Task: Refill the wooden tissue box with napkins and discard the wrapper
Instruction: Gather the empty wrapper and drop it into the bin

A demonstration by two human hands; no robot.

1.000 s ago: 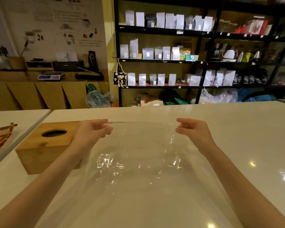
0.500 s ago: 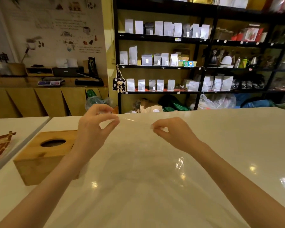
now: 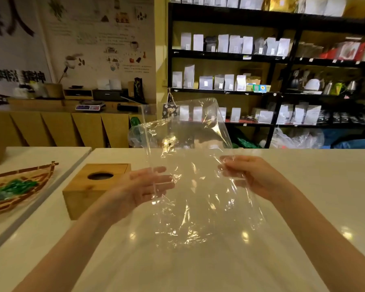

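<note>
Left hand (image 3: 144, 186): fingers spread, pressed against the left edge of the clear plastic wrapper (image 3: 190, 165); seen partly through the film; holding it.
Right hand (image 3: 249, 175): fingers curled closed on the wrapper's right edge, film bunched at the fingertips.
Wrapper: transparent, crinkled, held upright between both hands above the worktop (image 3: 303, 186); top edge stands free, higher than the hands, lower part hangs down toward the surface. Whether its bottom touches the worktop, cannot tell.
Wooden tissue box (image 3: 93, 186): on the worktop, left of the left hand and partly behind that forearm; oval opening on top, dark inside; contents not readable.
Woven tray (image 3: 19, 186): on a neighbouring white surface to the far left, green items inside.
Shelving (image 3: 261, 91): dark unit behind the worktop, rows of pale pouches.
Wooden counter (image 3: 51, 123): back left, a small scale (image 3: 90, 106) on it.
</note>
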